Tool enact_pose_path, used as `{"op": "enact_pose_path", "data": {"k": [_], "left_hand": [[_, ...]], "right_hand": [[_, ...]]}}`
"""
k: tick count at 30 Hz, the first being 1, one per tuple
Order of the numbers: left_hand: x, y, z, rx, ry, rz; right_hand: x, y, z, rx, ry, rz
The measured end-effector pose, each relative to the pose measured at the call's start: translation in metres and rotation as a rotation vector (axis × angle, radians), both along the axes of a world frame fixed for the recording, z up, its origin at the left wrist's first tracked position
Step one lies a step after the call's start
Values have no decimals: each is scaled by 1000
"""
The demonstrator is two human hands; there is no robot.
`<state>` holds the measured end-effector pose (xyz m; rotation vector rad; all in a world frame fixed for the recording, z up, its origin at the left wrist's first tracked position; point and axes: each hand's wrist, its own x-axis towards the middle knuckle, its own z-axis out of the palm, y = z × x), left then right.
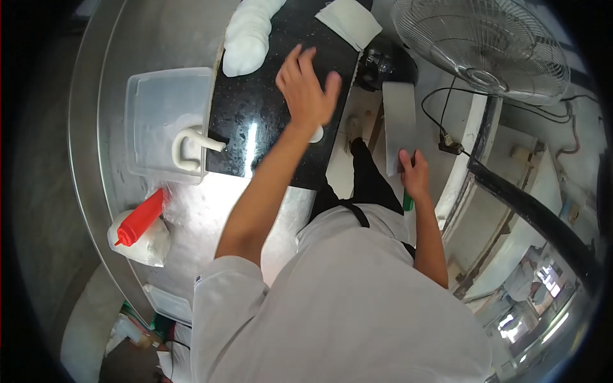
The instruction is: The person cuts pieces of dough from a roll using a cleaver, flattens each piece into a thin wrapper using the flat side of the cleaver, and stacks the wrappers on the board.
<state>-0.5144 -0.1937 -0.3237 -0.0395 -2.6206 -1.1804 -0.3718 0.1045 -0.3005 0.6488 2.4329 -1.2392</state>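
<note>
My left hand (308,89) is open, fingers apart, over a black speckled countertop (246,105). A small white dough piece (317,135) shows partly from behind its wrist. My right hand (415,173), off the counter's right side, is closed on a cleaver (400,121) with a broad flat blade; a bit of green handle shows below the hand. Several overlapping white dough rounds (246,39) lie at the counter's far left edge. A curved dough rope (182,148) rests in a clear plastic tub (137,121), one end reaching over onto the counter.
A red squeeze bottle (142,218) lies on a white-filled plastic bag (153,246) at left. Folded whitish sheets (350,23) sit at the far counter corner. A wire-caged fan (482,48) and a cabled power socket (451,147) are at right.
</note>
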Motion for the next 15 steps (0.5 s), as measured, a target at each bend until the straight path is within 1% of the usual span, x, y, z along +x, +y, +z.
{"op": "enact_pose_path", "data": {"k": [2,3,4,6,7,8,9,10,11,12,14,15], "left_hand": [[44,14,-22,-426,-65,-37],[40,14,-19,-313,-93,-67],[24,9,-22,-260,-49,-85],[31,-2,-26,-147,-36,-96],[23,-10,-30,178,52,-25],[14,-7,-36,598,179,120],[11,-13,-18,459,172,184],[21,-20,0,318,139,255],[31,-20,5,172,65,201],[43,-15,6,-98,-39,124],[87,0,-11,-648,-286,-49],[89,-2,-31,-538,-368,45]], "right_hand": [[10,1,-2,28,18,20],[15,0,5,40,-1,34],[20,-3,7,49,-10,39],[33,-3,7,112,-3,207],[8,-8,-4,137,58,294],[-10,-15,-19,-18,102,327],[-9,-23,-29,-173,105,358],[-20,-40,-14,-203,10,470],[-45,-57,-2,-233,-72,600],[-63,-68,-13,-156,-57,728],[-75,-90,-36,-20,-34,964],[-83,-95,-34,-5,-64,951]]}}
